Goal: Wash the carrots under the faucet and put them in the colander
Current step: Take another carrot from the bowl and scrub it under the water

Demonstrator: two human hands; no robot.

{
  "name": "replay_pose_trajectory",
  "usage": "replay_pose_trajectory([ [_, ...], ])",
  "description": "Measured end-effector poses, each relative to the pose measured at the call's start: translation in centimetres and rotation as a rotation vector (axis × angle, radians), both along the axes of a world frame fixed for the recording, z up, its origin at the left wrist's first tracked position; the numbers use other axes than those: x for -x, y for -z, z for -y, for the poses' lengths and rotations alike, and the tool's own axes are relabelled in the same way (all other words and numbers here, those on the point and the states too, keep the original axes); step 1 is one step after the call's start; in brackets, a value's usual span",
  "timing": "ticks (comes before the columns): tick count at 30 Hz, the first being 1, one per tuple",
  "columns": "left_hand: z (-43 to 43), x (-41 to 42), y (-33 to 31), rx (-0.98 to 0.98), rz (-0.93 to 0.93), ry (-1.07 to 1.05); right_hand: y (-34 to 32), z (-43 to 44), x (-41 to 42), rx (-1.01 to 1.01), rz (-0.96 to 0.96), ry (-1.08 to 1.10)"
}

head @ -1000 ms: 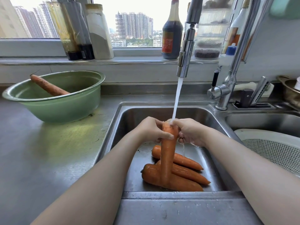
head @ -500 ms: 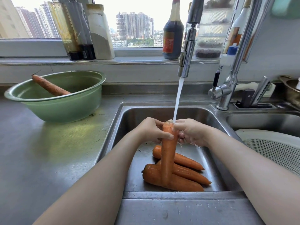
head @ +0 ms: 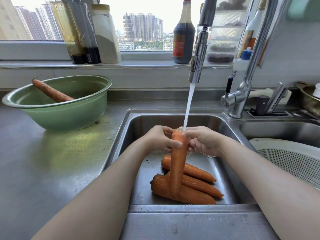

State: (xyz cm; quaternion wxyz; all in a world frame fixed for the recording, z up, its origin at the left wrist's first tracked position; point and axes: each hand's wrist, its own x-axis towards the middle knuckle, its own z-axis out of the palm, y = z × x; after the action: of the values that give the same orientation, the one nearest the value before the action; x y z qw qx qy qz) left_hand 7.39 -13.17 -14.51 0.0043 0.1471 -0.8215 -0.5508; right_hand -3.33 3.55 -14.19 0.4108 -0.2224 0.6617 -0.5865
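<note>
The carrot (head: 178, 163) you hold stands nearly upright over the sink (head: 173, 118), top end right under the water (head: 188, 104) from the faucet (head: 199, 54), lower end by 3 other carrots (head: 190, 193) on the sink floor. To wash well, I think: turn it w/ both hands & rub the whole length, so the lower part gets rinsed too. Left hand (head: 159, 139) wraps the upper part, thumb across the front; right hand (head: 204, 142) pinches near the top, fingers curled. Colander (head: 294, 163) sits at right, apart; 1 more carrot (head: 52, 92) lies in the green bowl (head: 57, 115) on the table (head: 52, 161)
</note>
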Motion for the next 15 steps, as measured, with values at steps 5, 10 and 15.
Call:
replay_pose_trajectory([
  [5, 0.5, 0.0, 0.0, -0.013, 0.01, 0.015, -0.4, -0.1, -0.1, -0.024, -0.039, -0.024],
  [10, 0.0, 0.2, -0.1, 0.059, 0.017, 0.054, -1.0, -0.4, -0.5, -0.137, -0.232, 0.035],
  [15, -0.5, 0.3, -0.3, 0.099, 0.025, 0.086, -1.3, -0.3, 0.6, -0.244, -0.386, 0.107],
])
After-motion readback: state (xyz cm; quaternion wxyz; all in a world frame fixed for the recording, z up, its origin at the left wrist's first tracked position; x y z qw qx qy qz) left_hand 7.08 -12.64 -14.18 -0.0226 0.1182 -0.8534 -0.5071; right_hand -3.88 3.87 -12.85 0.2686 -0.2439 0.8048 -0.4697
